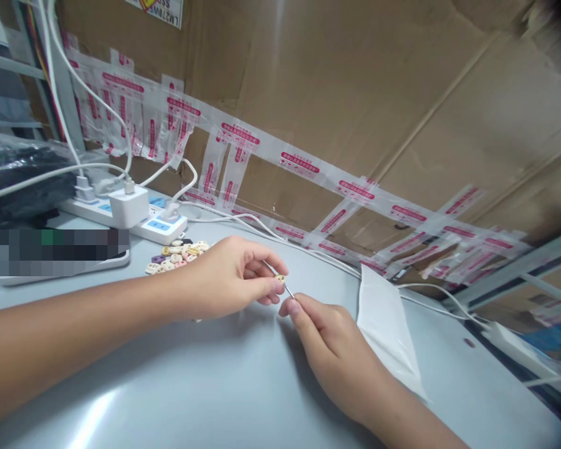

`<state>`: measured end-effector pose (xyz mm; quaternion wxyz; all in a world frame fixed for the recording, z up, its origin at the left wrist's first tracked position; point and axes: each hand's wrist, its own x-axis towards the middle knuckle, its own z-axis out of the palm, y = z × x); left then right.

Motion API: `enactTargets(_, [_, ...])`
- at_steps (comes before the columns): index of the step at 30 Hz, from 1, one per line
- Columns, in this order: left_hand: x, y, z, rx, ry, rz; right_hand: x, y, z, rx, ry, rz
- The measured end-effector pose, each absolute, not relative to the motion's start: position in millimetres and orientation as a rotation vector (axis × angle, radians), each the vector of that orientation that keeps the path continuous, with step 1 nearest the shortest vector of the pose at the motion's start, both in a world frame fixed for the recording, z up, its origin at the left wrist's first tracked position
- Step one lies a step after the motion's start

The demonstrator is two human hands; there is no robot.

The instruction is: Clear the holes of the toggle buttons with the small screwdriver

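Note:
My left hand (229, 277) pinches a small pale bead (280, 279) between thumb and fingers, just above the grey table (206, 386). My right hand (330, 340) comes in from the lower right with its fingers closed on a thin metal needle (288, 290). The needle's tip meets the bead. Behind my left hand lies a pile of several small coloured beads (177, 254). Whether a thread hangs from the needle cannot be made out.
A white power strip (156, 227) with a charger (128, 206) and white cables sits at the back left. A blurred flat device (60, 255) lies at the left. A white plastic bag (388, 324) lies right of my hands. Taped cardboard (355, 112) walls the back.

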<state>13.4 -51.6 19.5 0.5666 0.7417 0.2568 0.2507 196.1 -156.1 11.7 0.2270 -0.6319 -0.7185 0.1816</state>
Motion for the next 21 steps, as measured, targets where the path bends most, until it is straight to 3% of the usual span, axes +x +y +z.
enactTargets(9, [17,-56,18,1.989,0.725,0.611,195,-159,5,-1.953,-2.173,0.141])
enactTargets(21, [11,-61,36,2.365,0.771,0.397,195,-160,5,-2.185,-2.415,-0.033])
